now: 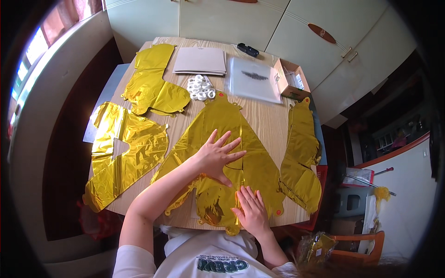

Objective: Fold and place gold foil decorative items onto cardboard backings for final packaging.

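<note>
So I've got the big gold foil balloon (232, 139) lying flat in the middle of the wooden table (264, 120), pointed end away from me, wide end right at the near edge by my chest. My left hand (218, 155) is spread wide open, palm down on the middle of it, nothing gripped. My right hand (250, 211) is flat too, fingers together and loose, resting on the lower edge near the table's front.

My take on doing this well: press with the whole palm, not fingertips, and work from the centre outward so the foil goes flat without new creases. Foil like this probably slides on a smooth top, so I'd judge one hand should pin while the other sweeps (and stay off the seams, they look crinkly near the bottom).

Other deflated gold balloons sit around it: one at far left (123, 155), one above that (153, 85), and a long one on the right (301, 155) hanging partly past the table edge.

Containers: a small open cardboard box (291, 79) at the far right corner, with something pale inside that I can't make out. Next to it a clear plastic bag (254, 79) lying flat, contents hard to tell. A heap of little white rings (200, 88) sits loose, in no container, beside a stack of grey sheets (200, 60).
</note>
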Available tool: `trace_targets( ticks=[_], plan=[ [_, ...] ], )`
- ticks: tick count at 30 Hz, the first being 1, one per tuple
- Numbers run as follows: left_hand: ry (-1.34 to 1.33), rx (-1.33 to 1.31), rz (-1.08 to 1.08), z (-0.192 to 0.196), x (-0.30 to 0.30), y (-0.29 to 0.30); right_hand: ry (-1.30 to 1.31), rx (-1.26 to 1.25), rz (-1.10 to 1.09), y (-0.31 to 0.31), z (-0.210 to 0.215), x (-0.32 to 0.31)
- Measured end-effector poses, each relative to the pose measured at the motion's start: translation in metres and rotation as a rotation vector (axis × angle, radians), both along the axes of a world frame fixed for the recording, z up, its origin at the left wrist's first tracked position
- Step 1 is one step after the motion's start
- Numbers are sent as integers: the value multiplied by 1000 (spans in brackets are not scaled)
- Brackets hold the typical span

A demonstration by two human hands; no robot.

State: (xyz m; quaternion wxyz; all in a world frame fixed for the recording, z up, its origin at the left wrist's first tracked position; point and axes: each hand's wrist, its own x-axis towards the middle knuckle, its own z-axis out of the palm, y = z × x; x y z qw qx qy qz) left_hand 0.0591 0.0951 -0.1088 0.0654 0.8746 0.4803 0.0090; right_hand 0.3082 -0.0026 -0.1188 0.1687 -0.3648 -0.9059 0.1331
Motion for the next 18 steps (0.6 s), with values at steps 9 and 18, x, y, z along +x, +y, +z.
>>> trace_targets(
  ticks=[9, 18],
  plan=[
    [0, 8, -3, -2, 0, 0, 14, -38, 41, 0, -4, 1],
    [-10, 13, -6, -4, 0, 1, 0, -19, 67, 1, -2, 1]
  ],
)
